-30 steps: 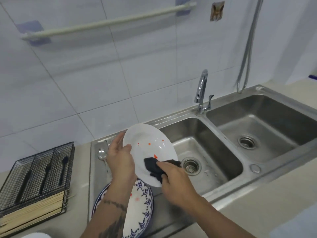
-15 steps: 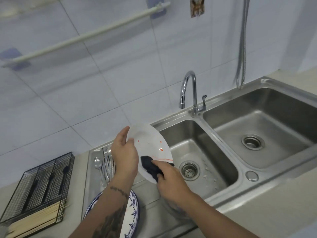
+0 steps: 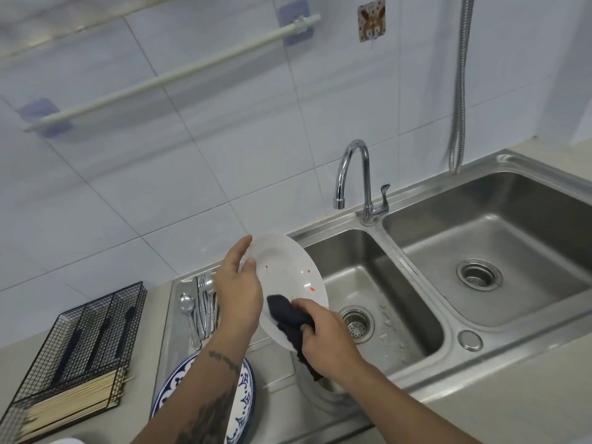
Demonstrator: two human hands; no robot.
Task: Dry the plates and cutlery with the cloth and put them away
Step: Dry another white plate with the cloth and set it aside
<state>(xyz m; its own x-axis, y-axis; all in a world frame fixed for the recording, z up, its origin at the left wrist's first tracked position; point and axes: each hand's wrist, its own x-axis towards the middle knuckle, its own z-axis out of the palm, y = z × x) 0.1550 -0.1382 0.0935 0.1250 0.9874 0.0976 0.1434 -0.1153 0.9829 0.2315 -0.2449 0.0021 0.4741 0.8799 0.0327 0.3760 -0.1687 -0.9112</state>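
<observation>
Plate (image 3: pixel 288 267) held tilted over the drainboard, edge-on to the sink's (image 3: pixel 416 357) left basin, gripped at its upper rim by the left hand (image 3: pixel 238 293), thumb on the face, fingers behind. Dark cloth (image 3: pixel 288 318) bunched in the right hand (image 3: pixel 326 331), fingers curled round it, pressed to the lower face. Best wiped in arcs from the cloth outward toward the rim-hold, rim kept steady, then flipped for the back. Cutlery (image 3: pixel 201 302) beyond the left wrist, blue-patterned plate (image 3: pixel 243 389) beneath it, both waiting.
</observation>
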